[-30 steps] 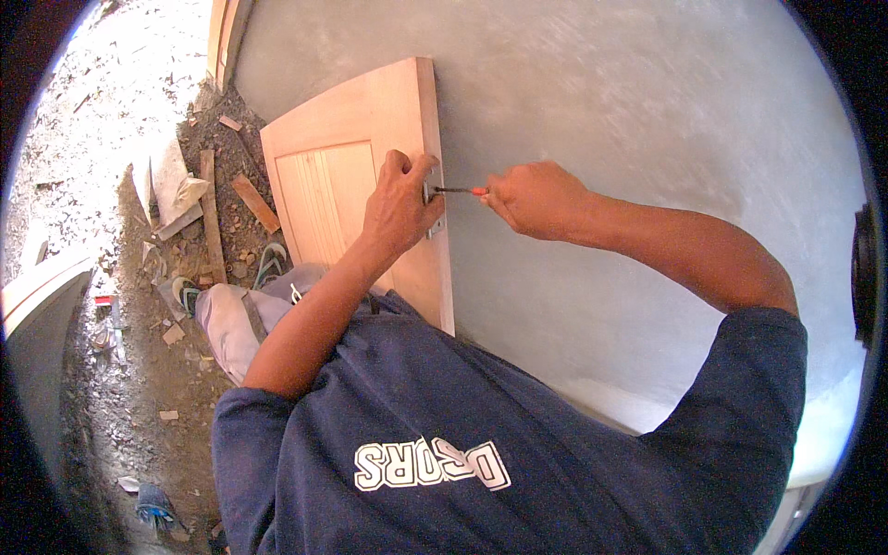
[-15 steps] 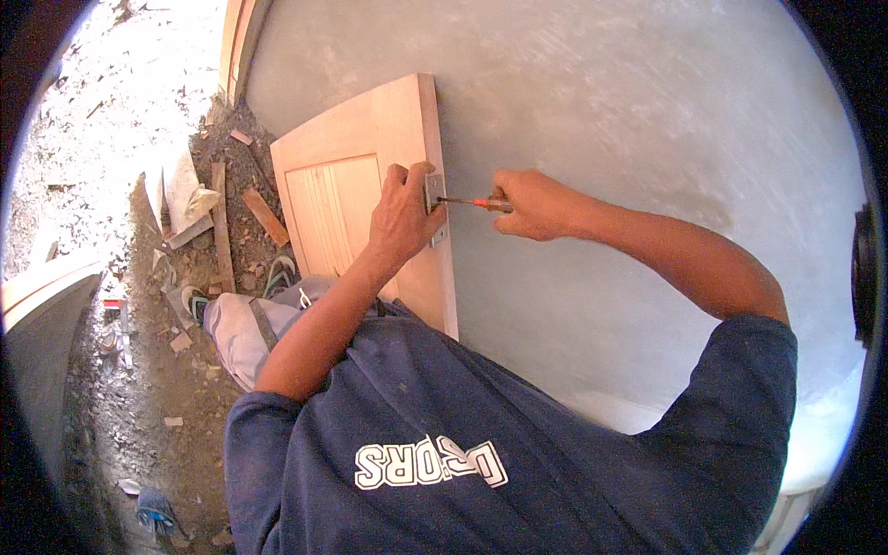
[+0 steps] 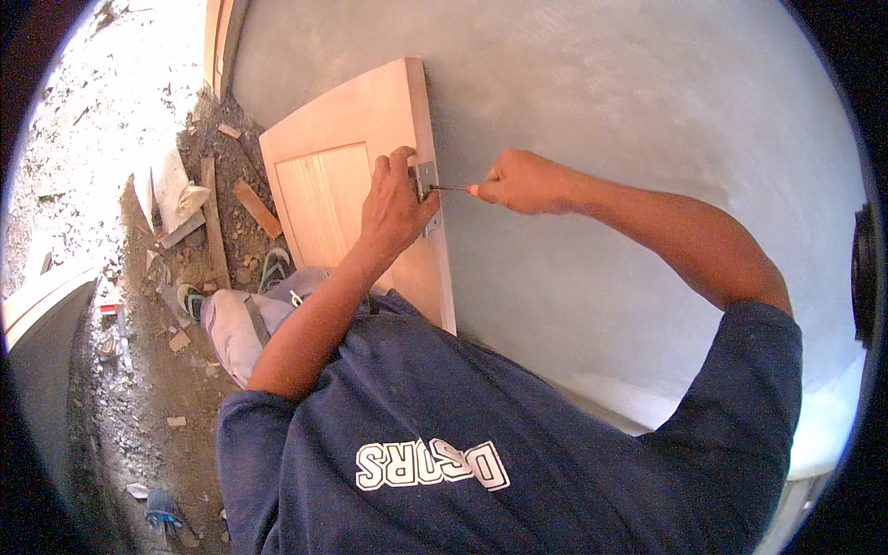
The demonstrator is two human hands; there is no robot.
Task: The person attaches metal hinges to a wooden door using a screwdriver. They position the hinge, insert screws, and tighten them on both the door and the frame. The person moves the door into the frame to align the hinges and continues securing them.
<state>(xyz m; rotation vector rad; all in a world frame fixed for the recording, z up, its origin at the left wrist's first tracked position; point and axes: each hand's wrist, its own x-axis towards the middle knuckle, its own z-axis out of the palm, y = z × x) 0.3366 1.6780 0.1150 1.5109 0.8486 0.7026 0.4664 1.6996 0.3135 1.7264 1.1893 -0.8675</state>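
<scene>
A pale wooden door panel [image 3: 324, 203] stands with its narrow edge facing right. On that edge sits a metal hinge [image 3: 427, 174] with screw holes, partly covered by my left hand [image 3: 393, 205]. My left fingers and thumb close around the hinge at the panel's edge. My right hand [image 3: 525, 180] is wrapped around the orange-red handle of a screwdriver [image 3: 453, 189]. Its thin shaft points left, and the tip meets the hinge between my left thumb and index finger. The screw itself is too small to make out.
A smooth grey wall [image 3: 601, 92] rises behind the panel. Wood offcuts [image 3: 256, 208] and rubble litter the dirt floor at left, near my sandalled feet [image 3: 275, 268]. A dark curved-looking board [image 3: 46, 370] stands at the left rim, and a blue object [image 3: 162, 509] lies at lower left.
The panel and both hands appear slightly farther up and left in view. My right hand has turned about the screwdriver handle and now covers more of it.
</scene>
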